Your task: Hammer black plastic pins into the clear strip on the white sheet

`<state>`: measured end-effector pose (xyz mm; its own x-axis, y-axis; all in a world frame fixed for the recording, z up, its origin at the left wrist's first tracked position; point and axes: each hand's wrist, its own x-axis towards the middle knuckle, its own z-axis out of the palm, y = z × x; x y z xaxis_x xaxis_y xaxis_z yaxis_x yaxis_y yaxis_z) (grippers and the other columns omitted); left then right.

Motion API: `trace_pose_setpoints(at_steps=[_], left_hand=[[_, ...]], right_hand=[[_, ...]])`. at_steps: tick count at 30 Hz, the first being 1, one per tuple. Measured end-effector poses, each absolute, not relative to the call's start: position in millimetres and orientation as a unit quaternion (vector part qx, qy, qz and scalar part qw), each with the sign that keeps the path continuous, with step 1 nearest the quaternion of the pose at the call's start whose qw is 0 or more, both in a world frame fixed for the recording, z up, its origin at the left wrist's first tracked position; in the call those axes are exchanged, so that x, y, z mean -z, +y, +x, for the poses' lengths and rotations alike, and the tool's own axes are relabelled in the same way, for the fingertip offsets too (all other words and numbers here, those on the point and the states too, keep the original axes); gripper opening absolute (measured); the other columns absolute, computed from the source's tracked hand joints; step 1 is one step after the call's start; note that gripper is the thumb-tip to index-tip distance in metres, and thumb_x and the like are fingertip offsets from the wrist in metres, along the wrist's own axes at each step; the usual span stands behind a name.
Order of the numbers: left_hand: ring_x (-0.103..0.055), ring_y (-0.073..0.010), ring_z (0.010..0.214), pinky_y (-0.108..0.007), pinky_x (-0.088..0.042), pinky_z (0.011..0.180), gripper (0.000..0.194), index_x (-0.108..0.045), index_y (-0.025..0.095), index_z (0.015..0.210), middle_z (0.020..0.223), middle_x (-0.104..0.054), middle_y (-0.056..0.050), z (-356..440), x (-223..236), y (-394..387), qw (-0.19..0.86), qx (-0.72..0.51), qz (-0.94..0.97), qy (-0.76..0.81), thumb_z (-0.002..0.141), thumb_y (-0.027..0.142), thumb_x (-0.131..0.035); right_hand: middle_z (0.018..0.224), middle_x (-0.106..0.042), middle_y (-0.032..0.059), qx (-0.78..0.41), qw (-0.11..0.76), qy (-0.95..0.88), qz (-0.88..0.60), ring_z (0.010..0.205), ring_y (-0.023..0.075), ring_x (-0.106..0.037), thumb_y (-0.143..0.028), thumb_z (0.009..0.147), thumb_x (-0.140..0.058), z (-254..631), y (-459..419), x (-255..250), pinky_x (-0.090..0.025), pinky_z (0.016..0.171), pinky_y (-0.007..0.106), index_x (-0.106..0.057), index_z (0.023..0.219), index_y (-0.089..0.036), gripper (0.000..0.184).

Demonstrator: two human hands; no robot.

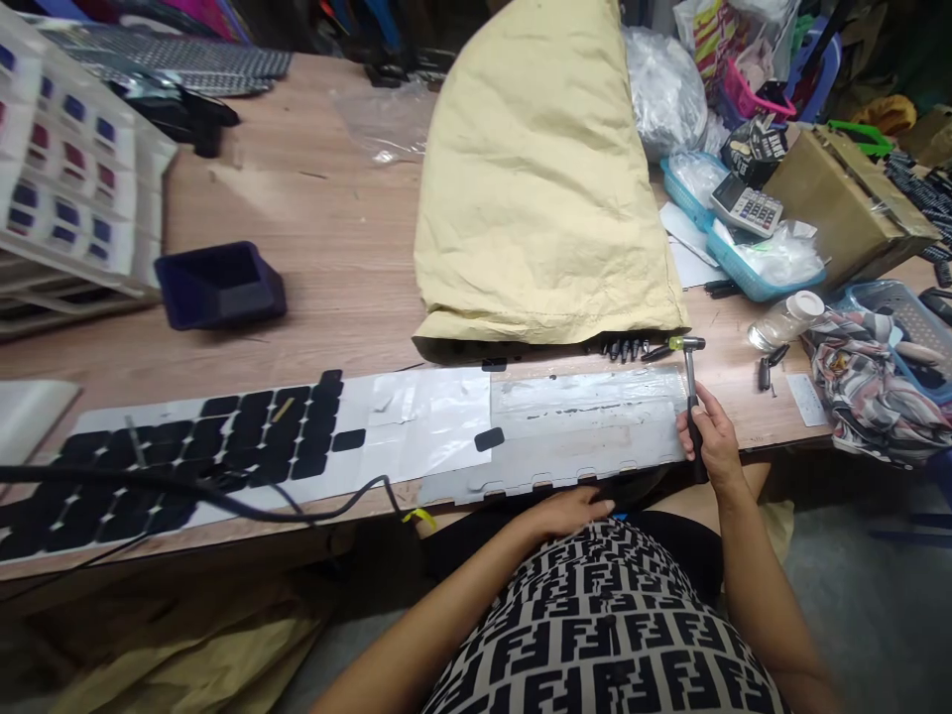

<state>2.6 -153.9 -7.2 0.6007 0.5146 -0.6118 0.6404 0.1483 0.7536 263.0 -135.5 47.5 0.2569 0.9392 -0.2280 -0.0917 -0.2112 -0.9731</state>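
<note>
My right hand (pixel 715 433) is closed around the black grip of a small hammer (pixel 690 382). The hammer's head, with one yellow-green face, points away from me over the right end of a grey metal plate (pixel 587 421). My left hand (pixel 571 513) lies low over my lap, by the table's front edge, its visible fingers stretched out and partly hidden. Left of the plate, a white sheet (pixel 416 416) carries rows of black rounded pads (pixel 253 421). Several small dark metal pieces (pixel 623 349) lie just beyond the plate.
A big yellowish cloth or paper sack (pixel 542 188) covers the table's middle. At left are a dark blue bin (pixel 219 286), a white plastic basket (pixel 81 169) and a black cable (pixel 185 486). Rightward stand blue trays (pixel 766 268), a calculator (pixel 748 205), a jar (pixel 784 320) and a cardboard box (pixel 848 203).
</note>
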Motion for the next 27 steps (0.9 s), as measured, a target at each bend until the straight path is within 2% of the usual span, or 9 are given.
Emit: trace_pose_setpoints(at_steps=[2,3,6,7,9,11,13,20,27], left_hand=[[-0.057,-0.0266,0.130,-0.037,-0.044,0.108,0.059,-0.060,0.028,0.139,0.145,-0.059,-0.006,1,-27,-155,0.688,0.009,0.645,0.334,0.090,0.060,-0.054],[-0.057,-0.0247,0.130,-0.037,-0.043,0.110,0.055,-0.061,0.029,0.138,0.144,-0.060,-0.004,0,-44,-153,0.705,-0.013,0.645,0.295,0.092,0.057,-0.053],[-0.070,-0.0216,0.099,-0.035,-0.054,0.090,0.045,-0.070,0.024,0.125,0.112,-0.075,-0.007,-5,-76,-130,0.708,-0.069,0.614,0.341,0.094,0.052,-0.051],[-0.070,-0.0208,0.087,-0.034,-0.055,0.080,0.043,-0.072,0.021,0.120,0.100,-0.076,-0.007,-9,-78,-116,0.671,-0.094,0.609,0.412,0.094,0.050,-0.052],[-0.066,-0.0199,0.076,-0.032,-0.052,0.070,0.037,-0.074,0.018,0.113,0.085,-0.074,-0.007,-19,-71,-81,0.515,-0.160,0.607,0.584,0.093,0.043,-0.053],[-0.064,-0.0203,0.078,-0.032,-0.049,0.073,0.030,-0.073,0.017,0.107,0.083,-0.071,-0.006,-29,-55,-45,0.340,-0.213,0.603,0.689,0.090,0.035,-0.056],[-0.064,-0.0209,0.084,-0.031,-0.048,0.078,0.026,-0.073,0.018,0.103,0.083,-0.070,-0.005,-35,-40,-15,0.258,-0.236,0.608,0.713,0.087,0.032,-0.058],[-0.063,-0.0278,0.095,-0.034,-0.046,0.078,0.024,-0.070,0.021,0.090,0.097,-0.068,-0.010,-15,-23,25,0.175,-0.179,0.601,0.759,0.086,0.042,-0.059],[-0.062,-0.0255,0.089,-0.032,-0.042,0.069,0.024,-0.071,0.024,0.089,0.095,-0.068,-0.006,-32,-38,-9,0.213,-0.153,0.624,0.736,0.084,0.045,-0.062]], right_hand=[[0.070,-0.060,-0.0044,-0.498,0.518,-0.354,-0.599,0.043,0.0078,-0.045,-0.040,0.087,-0.062,263,-136,-48,-0.037,0.034,0.019,-0.043,0.147,-0.022,0.066],[0.070,-0.060,-0.0044,-0.499,0.517,-0.355,-0.598,0.042,0.0079,-0.045,-0.041,0.087,-0.062,263,-136,-48,-0.037,0.034,0.019,-0.043,0.148,-0.022,0.066],[0.071,-0.059,-0.0042,-0.500,0.516,-0.355,-0.599,0.043,0.0080,-0.045,-0.041,0.088,-0.062,263,-136,-48,-0.036,0.034,0.019,-0.042,0.149,-0.024,0.066],[0.071,-0.060,-0.0041,-0.498,0.516,-0.354,-0.599,0.043,0.0081,-0.046,-0.041,0.088,-0.062,263,-137,-47,-0.036,0.034,0.019,-0.041,0.149,-0.024,0.066],[0.071,-0.060,-0.0040,-0.495,0.520,-0.352,-0.601,0.044,0.0082,-0.046,-0.041,0.088,-0.061,264,-137,-46,-0.036,0.034,0.019,-0.041,0.149,-0.024,0.066],[0.071,-0.060,-0.0041,-0.495,0.522,-0.349,-0.600,0.043,0.0083,-0.045,-0.041,0.088,-0.062,264,-136,-45,-0.036,0.034,0.019,-0.041,0.149,-0.024,0.067],[0.071,-0.060,-0.0040,-0.500,0.523,-0.346,-0.597,0.043,0.0084,-0.045,-0.041,0.088,-0.063,265,-136,-44,-0.036,0.034,0.019,-0.041,0.149,-0.024,0.068],[0.072,-0.060,-0.0038,-0.500,0.522,-0.345,-0.599,0.043,0.0081,-0.045,-0.041,0.087,-0.063,266,-136,-44,-0.036,0.034,0.019,-0.041,0.149,-0.022,0.068],[0.072,-0.060,-0.0039,-0.503,0.519,-0.344,-0.600,0.043,0.0078,-0.045,-0.042,0.088,-0.063,264,-138,-44,-0.036,0.034,0.019,-0.041,0.148,-0.023,0.067]])
